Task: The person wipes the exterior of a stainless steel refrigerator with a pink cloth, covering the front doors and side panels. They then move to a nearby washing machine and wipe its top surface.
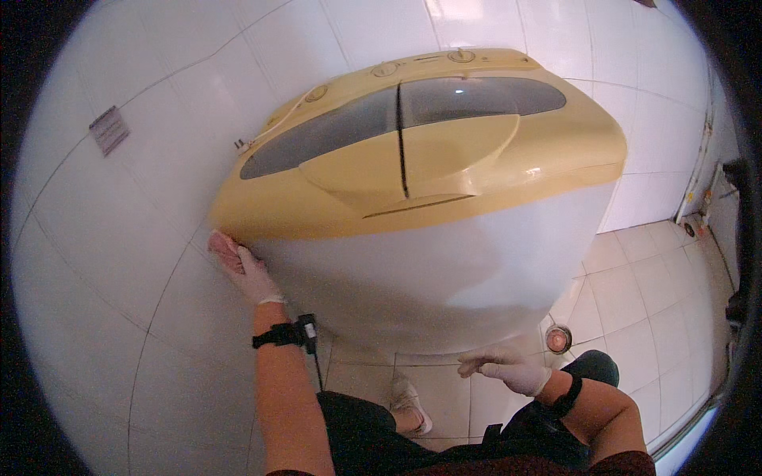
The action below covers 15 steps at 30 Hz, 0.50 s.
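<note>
A twin-tub washing machine (444,262) with a yellow top and a white body stands in front of me. Both its lids, with dark see-through windows, are down. My left hand (256,278), in a thin whitish glove, grips a pink cloth (225,249) at the machine's left front corner, just below the yellow rim. Part of the cloth is hidden by the fingers. My right hand (512,373), also gloved, is low by the bottom front of the machine, its fingers stretched out to the left with nothing in them.
White tiled walls (182,230) rise behind and left of the machine. A plug (241,145) on a cord lies at its back left edge. A round floor drain (559,339) sits right of the machine's base. Pipes (698,170) run along the far right wall.
</note>
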### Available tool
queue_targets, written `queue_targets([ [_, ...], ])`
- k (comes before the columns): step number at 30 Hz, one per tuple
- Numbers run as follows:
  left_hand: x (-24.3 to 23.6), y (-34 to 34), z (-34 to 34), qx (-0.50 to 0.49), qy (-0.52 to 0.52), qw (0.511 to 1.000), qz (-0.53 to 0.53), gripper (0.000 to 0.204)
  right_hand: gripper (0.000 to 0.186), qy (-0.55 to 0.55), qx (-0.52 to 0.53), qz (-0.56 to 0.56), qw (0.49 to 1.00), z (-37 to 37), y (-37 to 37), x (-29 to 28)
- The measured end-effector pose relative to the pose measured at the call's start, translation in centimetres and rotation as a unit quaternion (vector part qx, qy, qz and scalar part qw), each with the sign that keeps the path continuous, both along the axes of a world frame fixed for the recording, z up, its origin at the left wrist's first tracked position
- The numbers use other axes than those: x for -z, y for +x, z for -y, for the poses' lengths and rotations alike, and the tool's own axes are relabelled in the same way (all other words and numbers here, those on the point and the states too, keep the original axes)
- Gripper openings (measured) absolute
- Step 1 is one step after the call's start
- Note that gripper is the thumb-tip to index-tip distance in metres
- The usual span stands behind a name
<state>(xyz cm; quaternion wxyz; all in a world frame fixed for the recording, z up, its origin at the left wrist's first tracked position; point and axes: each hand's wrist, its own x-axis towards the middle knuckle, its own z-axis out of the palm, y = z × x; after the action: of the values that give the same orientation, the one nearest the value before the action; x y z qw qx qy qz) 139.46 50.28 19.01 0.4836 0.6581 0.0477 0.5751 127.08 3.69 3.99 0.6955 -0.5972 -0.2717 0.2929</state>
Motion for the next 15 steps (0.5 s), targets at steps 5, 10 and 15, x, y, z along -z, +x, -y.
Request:
queue_targets([
  [5, 3.3, 1.3, 9.7, -0.023, 0.092, 0.992, 0.085, 0.068, 0.043, -0.027, -0.011, 0.024, 0.999, 1.1, -0.8, -1.2],
  [10, 6.6, -1.3, 19.6, -0.024, 0.073, 0.997, -0.017, 0.071, 0.041, 0.004, 0.002, -0.002, 1.0, 1.5, -1.0, -1.6],
  [15, 6.8, -2.0, 28.4, 0.031, 0.398, 0.917, 0.006, 0.048, 0.042, 0.026, 0.003, -0.004, 1.0, 1.3, -0.8, -0.9],
])
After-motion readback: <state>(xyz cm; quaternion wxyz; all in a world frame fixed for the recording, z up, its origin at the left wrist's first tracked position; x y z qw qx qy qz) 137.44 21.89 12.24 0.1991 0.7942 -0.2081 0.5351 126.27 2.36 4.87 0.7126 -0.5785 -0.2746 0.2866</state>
